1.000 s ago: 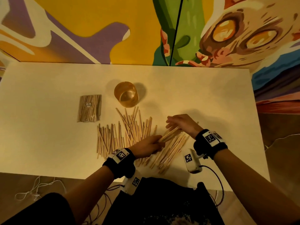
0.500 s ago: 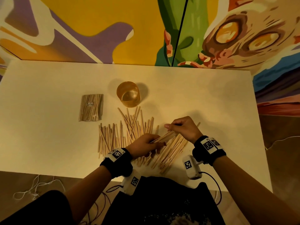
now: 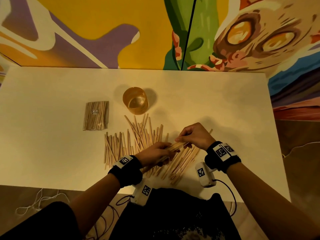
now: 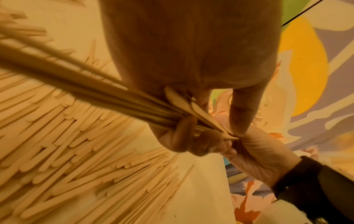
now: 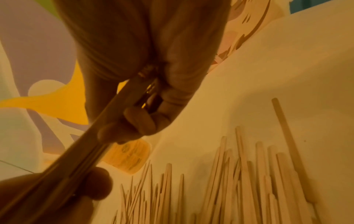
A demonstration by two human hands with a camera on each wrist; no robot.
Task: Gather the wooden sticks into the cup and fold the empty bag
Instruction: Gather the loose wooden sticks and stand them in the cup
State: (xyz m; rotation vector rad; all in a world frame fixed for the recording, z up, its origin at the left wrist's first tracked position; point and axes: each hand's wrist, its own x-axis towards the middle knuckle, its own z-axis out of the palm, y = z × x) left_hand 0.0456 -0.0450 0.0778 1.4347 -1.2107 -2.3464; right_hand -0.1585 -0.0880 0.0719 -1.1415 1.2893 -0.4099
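Observation:
Both hands hold one bundle of wooden sticks (image 3: 176, 147) just above the table. My left hand (image 3: 156, 153) grips its near end, fingers curled round the bundle (image 4: 107, 97). My right hand (image 3: 187, 138) pinches the far end, fingers curled over the bundle (image 5: 90, 141). Many loose sticks (image 3: 133, 139) lie spread on the table under and left of the hands. An amber see-through cup (image 3: 135, 101) stands upright behind them, nothing visible in it. A clear bag (image 3: 96, 115) lies flat left of the cup, with sticks showing through it.
The white table (image 3: 216, 94) ends at a painted wall behind. Its near edge runs just under my wrists, its right edge is beyond my right hand. White cord (image 3: 37, 200) lies on the floor at the left.
My right hand has drawn slightly toward me and curled its fingers tighter over the bundle's far end. The left hand keeps its grip in about the same place.

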